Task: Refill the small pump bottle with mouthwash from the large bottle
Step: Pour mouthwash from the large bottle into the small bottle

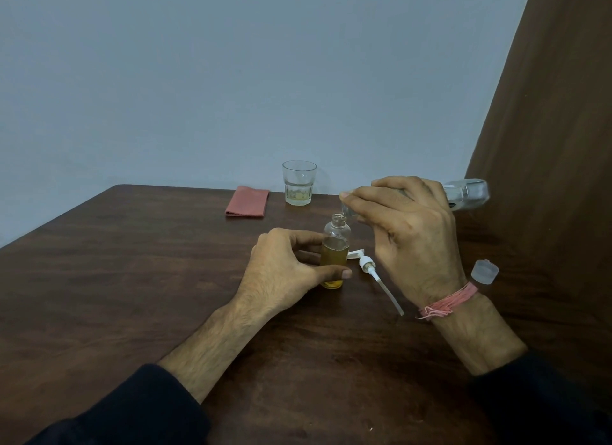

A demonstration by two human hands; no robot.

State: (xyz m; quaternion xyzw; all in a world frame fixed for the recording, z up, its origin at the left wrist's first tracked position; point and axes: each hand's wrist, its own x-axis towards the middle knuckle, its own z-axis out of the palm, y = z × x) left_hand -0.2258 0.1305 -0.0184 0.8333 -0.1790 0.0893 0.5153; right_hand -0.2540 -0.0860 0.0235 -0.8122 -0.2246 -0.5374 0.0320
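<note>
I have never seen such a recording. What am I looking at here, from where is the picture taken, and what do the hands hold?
There is no machine: a person wears a camera on the head, looking down at a brown table. The left hand grips the small pump bottle, open and partly filled with amber liquid. The right hand tips the large bottle sideways, its mouth over the small one's neck. On the table lie the removed pump, a clear cap, a glass and a folded pink cloth.
</note>
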